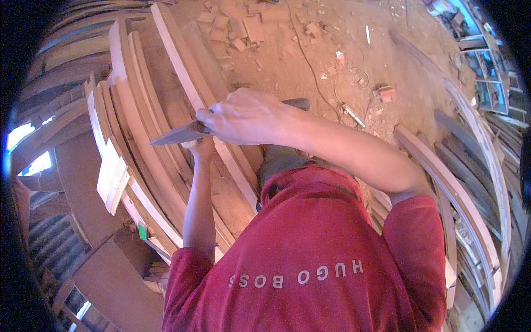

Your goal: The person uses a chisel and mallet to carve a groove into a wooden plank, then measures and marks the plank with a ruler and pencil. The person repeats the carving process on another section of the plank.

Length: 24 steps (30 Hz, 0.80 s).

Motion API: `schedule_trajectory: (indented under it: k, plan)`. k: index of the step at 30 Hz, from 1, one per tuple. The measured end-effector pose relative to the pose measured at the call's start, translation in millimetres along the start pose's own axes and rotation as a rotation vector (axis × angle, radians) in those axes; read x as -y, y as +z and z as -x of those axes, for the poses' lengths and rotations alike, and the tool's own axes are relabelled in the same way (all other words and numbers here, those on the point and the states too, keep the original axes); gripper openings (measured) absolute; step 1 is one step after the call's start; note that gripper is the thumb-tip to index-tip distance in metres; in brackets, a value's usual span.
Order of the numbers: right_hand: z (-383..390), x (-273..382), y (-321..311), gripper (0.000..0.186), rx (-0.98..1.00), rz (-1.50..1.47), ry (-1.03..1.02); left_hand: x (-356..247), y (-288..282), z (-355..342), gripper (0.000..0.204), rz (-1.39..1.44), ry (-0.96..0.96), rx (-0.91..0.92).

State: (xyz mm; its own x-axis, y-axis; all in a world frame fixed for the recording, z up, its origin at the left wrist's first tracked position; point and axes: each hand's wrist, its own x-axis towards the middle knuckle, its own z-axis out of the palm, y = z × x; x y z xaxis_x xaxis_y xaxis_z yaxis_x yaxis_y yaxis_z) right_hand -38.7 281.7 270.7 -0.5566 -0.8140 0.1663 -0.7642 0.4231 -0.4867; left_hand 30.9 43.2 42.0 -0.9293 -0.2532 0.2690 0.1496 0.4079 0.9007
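My right hand is closed around a dark, flat, tapered tool. Its pointed end reaches out to the left; whether it is a saw or another blade I cannot tell. Just below the tool is my left hand, its fingers mostly hidden behind the tool and my right hand. A long pale wooden board runs beneath both hands, from the far left down toward my waist. Beyond my right forearm a dark rounded end shows, and I cannot make out what it belongs to.
More long boards lie stacked on the left, with short pale offcuts on them. Wood blocks litter the dusty floor ahead. A cable and an orange object lie there too. Timber lines the right, near a blue shelf.
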Motion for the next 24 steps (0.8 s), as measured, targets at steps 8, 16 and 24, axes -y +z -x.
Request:
schedule_trajectory:
  k: [8, 16, 24]
  plan:
    - [-3, -1, -1, 0.022, 0.119, 0.132, -0.054, -6, 8, -3, 0.027, 0.091, -0.017, -0.007]
    - [-9, 14, -20, 0.029, -0.138, -0.079, -0.021, 3, -11, -20, 0.028, 0.156, -0.044, -0.019]
    - [-6, -3, 8, 0.025, -0.013, -0.029, -0.01, -1, -5, -25, 0.029, -0.033, 0.074, 0.044]
